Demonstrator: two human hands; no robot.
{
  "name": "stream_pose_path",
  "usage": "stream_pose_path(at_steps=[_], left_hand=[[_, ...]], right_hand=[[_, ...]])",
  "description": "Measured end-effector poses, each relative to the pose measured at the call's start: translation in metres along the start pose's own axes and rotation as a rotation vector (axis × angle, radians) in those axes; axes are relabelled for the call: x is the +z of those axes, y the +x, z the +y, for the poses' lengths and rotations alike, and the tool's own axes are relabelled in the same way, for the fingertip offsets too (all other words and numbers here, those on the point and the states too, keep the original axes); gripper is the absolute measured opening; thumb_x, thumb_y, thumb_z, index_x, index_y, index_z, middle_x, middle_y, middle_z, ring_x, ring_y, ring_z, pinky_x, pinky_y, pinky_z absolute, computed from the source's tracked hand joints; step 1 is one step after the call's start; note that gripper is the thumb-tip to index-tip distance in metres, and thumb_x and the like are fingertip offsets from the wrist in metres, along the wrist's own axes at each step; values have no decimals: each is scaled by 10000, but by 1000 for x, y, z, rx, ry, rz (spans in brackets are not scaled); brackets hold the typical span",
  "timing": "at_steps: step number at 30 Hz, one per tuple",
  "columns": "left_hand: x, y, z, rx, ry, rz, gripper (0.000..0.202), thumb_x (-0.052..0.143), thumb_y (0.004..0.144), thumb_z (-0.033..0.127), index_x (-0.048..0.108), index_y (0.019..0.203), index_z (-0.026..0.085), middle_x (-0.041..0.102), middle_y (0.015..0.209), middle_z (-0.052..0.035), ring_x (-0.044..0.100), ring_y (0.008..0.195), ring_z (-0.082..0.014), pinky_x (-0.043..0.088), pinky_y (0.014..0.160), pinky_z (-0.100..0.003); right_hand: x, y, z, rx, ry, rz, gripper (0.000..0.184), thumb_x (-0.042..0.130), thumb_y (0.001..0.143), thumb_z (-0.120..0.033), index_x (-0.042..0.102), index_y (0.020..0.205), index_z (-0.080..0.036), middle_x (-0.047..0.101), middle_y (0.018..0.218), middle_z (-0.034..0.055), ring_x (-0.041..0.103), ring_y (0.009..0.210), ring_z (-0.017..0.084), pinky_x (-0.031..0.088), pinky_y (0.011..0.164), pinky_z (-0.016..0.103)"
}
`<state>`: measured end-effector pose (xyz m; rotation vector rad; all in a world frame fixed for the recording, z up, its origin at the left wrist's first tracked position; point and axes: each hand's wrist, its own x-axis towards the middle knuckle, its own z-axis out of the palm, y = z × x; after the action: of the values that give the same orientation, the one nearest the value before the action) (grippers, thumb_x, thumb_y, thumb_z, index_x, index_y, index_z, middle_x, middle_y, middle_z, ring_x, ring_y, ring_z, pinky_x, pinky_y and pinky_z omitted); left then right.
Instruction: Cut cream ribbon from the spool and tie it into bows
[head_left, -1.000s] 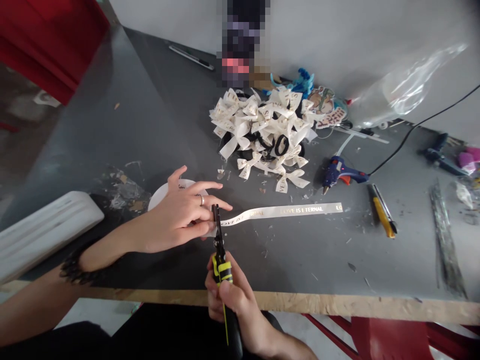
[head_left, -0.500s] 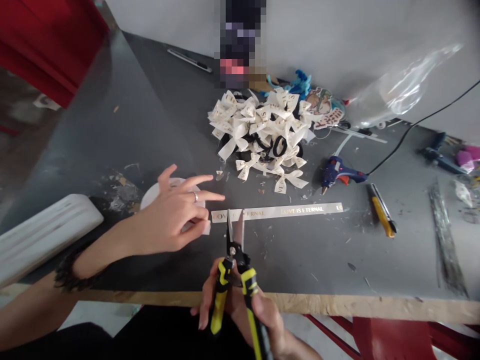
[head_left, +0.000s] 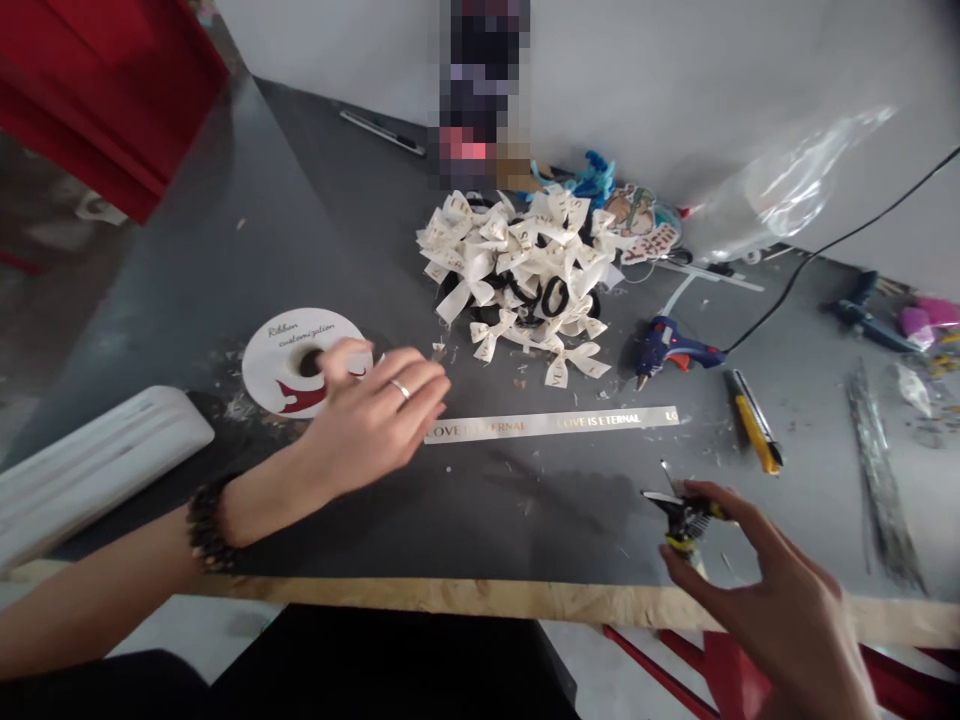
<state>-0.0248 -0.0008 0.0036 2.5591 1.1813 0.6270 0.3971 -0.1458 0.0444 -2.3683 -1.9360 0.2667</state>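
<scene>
A cut strip of cream ribbon (head_left: 551, 424) with gold lettering lies flat on the dark table (head_left: 247, 230). My left hand (head_left: 371, 415) hovers at the strip's left end, fingers stretched out side by side, thumb beside the white ribbon spool (head_left: 289, 365); it holds nothing. My right hand (head_left: 780, 600) is at the near right, over the table's wooden front edge. It holds the yellow-handled snips (head_left: 679, 510), blades slightly apart and pointing left. Behind the strip sits a heap of cream ribbon bows (head_left: 525, 270).
A blue glue gun (head_left: 675, 350) with its cord and a yellow utility knife (head_left: 754, 430) lie right of the bows. A white oblong object (head_left: 90, 470) rests at the near left. A clear plastic bag (head_left: 787, 190), wire bundle (head_left: 877, 480) and scraps lie around.
My right hand has carried the snips away from the ribbon to the near right. My left hand came off the spool, which now shows in full, and moved toward the strip's end.
</scene>
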Motion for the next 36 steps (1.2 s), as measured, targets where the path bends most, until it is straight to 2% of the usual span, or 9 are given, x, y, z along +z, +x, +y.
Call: stream_pose_path(at_steps=[3, 6, 9, 12, 17, 23, 29, 33, 36], left_hand=[[20, 4, 28, 111, 53, -29, 263, 522, 1078, 213, 665, 1290, 154, 760, 1274, -112, 699, 1141, -276, 424, 1033, -521], [39, 11, 50, 239, 138, -77, 389, 515, 1085, 228, 602, 1431, 73, 726, 1338, -160, 673, 1174, -286, 486, 976, -438], [52, 21, 56, 361, 214, -66, 391, 528, 1063, 164, 611, 1429, 54, 691, 1419, -174, 643, 1240, -291, 496, 1029, -421], [55, 27, 49, 431, 246, -69, 311, 510, 1063, 122, 682, 1318, 72, 759, 1280, -157, 679, 1158, -263, 525, 998, -406], [42, 25, 28, 374, 286, -72, 214, 526, 1034, 74, 734, 1036, 125, 786, 1075, -119, 716, 1018, -267, 555, 909, -433], [37, 16, 11, 137, 196, -71, 271, 545, 1037, 92, 675, 1271, 130, 744, 1208, -138, 692, 1091, -286, 582, 958, -445], [44, 16, 3, 181, 235, 8, 294, 505, 995, 13, 712, 1146, 158, 753, 1056, -104, 699, 1014, -278, 585, 917, -451], [44, 19, 1, 144, 223, 91, 219, 528, 996, 58, 680, 1105, 171, 745, 1059, -110, 705, 1047, -279, 584, 967, -456], [42, 23, 3, 62, 186, 154, 175, 545, 1000, 90, 641, 1115, 181, 732, 1099, -117, 715, 1081, -282, 584, 972, -439]], right_hand=[[5, 11, 48, -173, -189, -82, 579, 588, 924, -519, 593, 1480, -358, 692, 1474, 48, 616, 1399, 463, 630, 928, 579], [14, 21, 73, -262, -259, -119, 645, 523, 991, -445, 450, 1623, -337, 615, 1577, 51, 584, 1446, 422, 644, 950, 549], [18, 32, 71, -323, -238, -180, 683, 470, 1037, -315, 307, 1700, -349, 513, 1671, 33, 522, 1514, 365, 650, 980, 504], [18, 42, 64, -369, -210, -240, 725, 445, 1030, -210, 262, 1714, -366, 434, 1723, 14, 482, 1548, 331, 613, 1081, 509], [21, 54, 56, -441, -174, -224, 733, 453, 1029, -170, 271, 1715, -354, 437, 1720, 28, 446, 1573, 324, 458, 1250, 580], [27, 66, 28, -568, -44, -204, 723, 500, 1046, -183, 275, 1716, -334, 445, 1715, 26, 444, 1577, 291, 373, 1322, 543], [11, 72, -5, -615, -36, -160, 656, 565, 1054, -247, 378, 1675, -340, 555, 1637, 21, 529, 1516, 313, 373, 1309, 586], [8, 81, -62, -617, 170, 23, 410, 635, 1049, -238, 656, 1454, -301, 739, 1410, 49, 710, 1291, 256, 561, 1131, 441], [18, 95, -112, -695, 252, 44, 400, 641, 1054, -247, 643, 1454, -241, 738, 1403, 77, 714, 1274, 246, 572, 1093, 422]])
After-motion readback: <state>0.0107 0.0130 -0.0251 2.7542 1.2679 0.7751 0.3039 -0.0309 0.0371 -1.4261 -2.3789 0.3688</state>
